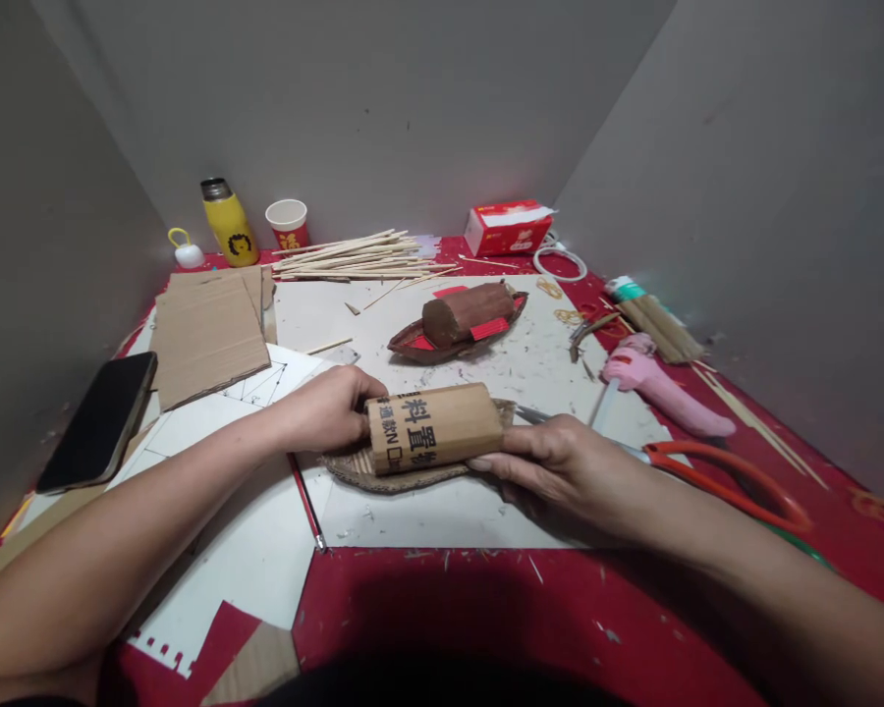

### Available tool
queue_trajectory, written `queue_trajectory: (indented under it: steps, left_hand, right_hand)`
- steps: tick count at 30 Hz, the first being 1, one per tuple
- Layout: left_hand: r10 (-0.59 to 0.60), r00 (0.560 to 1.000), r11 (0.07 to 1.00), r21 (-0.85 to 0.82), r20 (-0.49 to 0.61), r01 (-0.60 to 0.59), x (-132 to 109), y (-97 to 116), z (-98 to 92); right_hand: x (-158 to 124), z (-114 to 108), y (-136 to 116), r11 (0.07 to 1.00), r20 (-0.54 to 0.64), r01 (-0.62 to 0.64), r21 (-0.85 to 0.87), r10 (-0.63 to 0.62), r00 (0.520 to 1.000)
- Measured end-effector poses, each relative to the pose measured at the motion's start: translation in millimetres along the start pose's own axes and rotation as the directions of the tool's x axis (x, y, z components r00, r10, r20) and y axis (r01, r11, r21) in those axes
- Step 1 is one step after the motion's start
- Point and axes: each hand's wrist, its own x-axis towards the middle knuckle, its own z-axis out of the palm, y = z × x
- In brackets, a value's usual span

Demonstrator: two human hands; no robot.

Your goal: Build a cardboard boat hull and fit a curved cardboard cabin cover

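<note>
A cardboard model boat [434,432] with a curved canopy, printed with black characters, is held low over white paper in front of me. My left hand [339,407] is closed at its left end, fingertips at the canopy's edge. My right hand [552,457] grips the right end of the hull, thumb along the near side. Behind it stands a painted brown model boat [461,319] with red panels. Scissors with orange handles [729,481] lie beside my right hand, their blades partly hidden by it. Below my left hand rests a red and black pencil [307,501].
At the left are a phone [99,422] and cardboard sheets [210,339]. Toward the back stand a yellow bottle [232,226], a paper cup [287,224], wooden sticks [360,260] and a red tissue pack [510,228]. A pink glue gun [659,388] and a brush [655,319] lie right.
</note>
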Motion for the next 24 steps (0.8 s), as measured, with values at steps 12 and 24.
queue_trajectory:
  steps: [12, 24]
  left_hand:
    - [-0.01, 1.0, 1.0, 0.004, -0.007, 0.01, -0.1, 1.3, -0.8]
    - [-0.028, 0.999, 0.998, 0.058, 0.023, 0.027, 0.9, 3.7, -2.6]
  right_hand:
    - [-0.8, -7.3, -4.7, 0.997, 0.095, -0.076, 0.024, 0.073, 0.993]
    - [1.5, -4.5, -5.2, 0.997, 0.016, 0.071, -0.009, -0.071, 0.997]
